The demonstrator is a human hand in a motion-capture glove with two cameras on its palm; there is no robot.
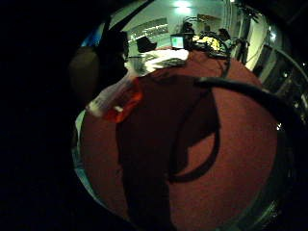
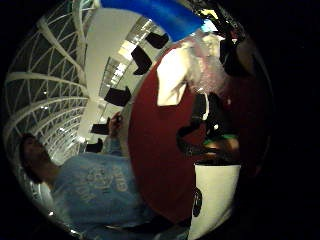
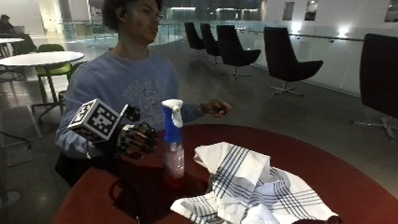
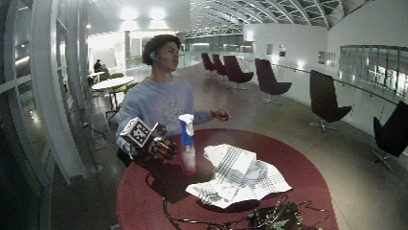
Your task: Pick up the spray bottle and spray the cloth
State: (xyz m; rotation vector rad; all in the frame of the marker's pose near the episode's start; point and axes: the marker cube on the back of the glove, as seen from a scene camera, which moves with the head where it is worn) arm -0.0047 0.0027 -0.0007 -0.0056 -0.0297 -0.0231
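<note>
Bottle (image 3: 172, 140) stands upright on the red round table (image 3: 323, 163), near the edge where the person sits: clear body, blue neck, white trigger head on top. No label or writing on it can be read. The gloved right hand (image 3: 138, 138) hovers just beside it on the person's side, fingers loosely curled and holding nothing; whether a fingertip touches the bottle cannot be told. Cloth (image 3: 249, 186), white with dark stripes, lies crumpled in a heap on the table just beside the bottle, away from the hand. The bare left hand (image 3: 215, 108) is raised above the far table edge, fingers curled. The person's grey sweatshirt (image 3: 140, 88) carries a printed emblem, unreadable.
</note>
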